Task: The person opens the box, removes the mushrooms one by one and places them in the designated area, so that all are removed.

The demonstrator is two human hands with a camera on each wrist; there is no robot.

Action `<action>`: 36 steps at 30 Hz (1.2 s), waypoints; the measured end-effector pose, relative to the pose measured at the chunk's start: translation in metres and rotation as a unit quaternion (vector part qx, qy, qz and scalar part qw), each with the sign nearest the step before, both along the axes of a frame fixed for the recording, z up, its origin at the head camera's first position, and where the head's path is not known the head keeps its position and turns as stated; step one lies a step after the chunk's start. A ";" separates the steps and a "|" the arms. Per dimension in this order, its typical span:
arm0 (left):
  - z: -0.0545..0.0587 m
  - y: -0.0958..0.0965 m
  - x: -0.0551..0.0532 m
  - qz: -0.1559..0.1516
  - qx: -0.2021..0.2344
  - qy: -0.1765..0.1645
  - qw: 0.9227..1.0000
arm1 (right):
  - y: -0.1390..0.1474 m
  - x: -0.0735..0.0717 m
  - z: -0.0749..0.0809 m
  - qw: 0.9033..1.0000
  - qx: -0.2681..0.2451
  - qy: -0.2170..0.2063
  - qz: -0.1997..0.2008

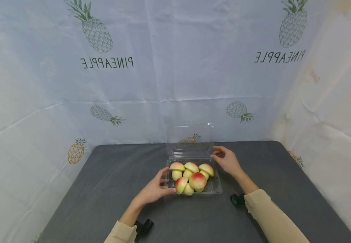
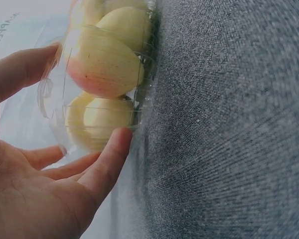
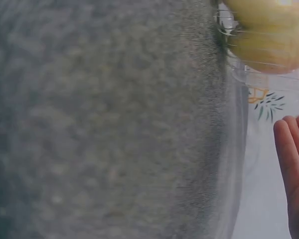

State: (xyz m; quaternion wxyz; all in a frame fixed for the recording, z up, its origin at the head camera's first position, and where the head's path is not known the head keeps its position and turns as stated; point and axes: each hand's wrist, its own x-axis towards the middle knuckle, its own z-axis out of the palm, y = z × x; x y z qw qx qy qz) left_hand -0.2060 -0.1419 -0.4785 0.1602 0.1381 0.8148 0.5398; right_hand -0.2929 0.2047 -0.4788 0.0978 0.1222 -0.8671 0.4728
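Observation:
A clear plastic clamshell box (image 1: 215, 189) sits on the table with its lid (image 1: 190, 135) raised behind it. Inside lie several mushroom-shaped pieces (image 1: 198, 181), pale yellow with some caps blushed red. My left hand (image 1: 154, 189) holds the box's left side, the thumb at the near corner and the fingers along the side wall. In the left wrist view, its fingers (image 2: 109, 159) reach the ribbed wall beside the yellow pieces. Beyond the box's right rim is my right hand (image 1: 228, 162), fingertips right at the lid's lower right edge; the right wrist view has its fingers fairly straight.
The box stands on a dark grey table (image 1: 117, 168). A white cloth with pineapple prints (image 1: 190, 84) hangs close behind the table and at both sides. Black wrist devices (image 1: 237, 199) are worn below both hands, near the beige sleeves.

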 end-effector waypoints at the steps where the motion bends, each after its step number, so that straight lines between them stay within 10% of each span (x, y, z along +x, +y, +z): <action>1: 0.000 0.000 0.000 0.001 -0.001 0.000 1.000 | 0.000 0.000 -0.001 1.000 0.001 -0.003 0.003; 36: -0.002 0.004 -0.003 0.006 -0.006 0.004 1.000 | 0.008 0.001 -0.006 0.996 0.037 -0.075 0.025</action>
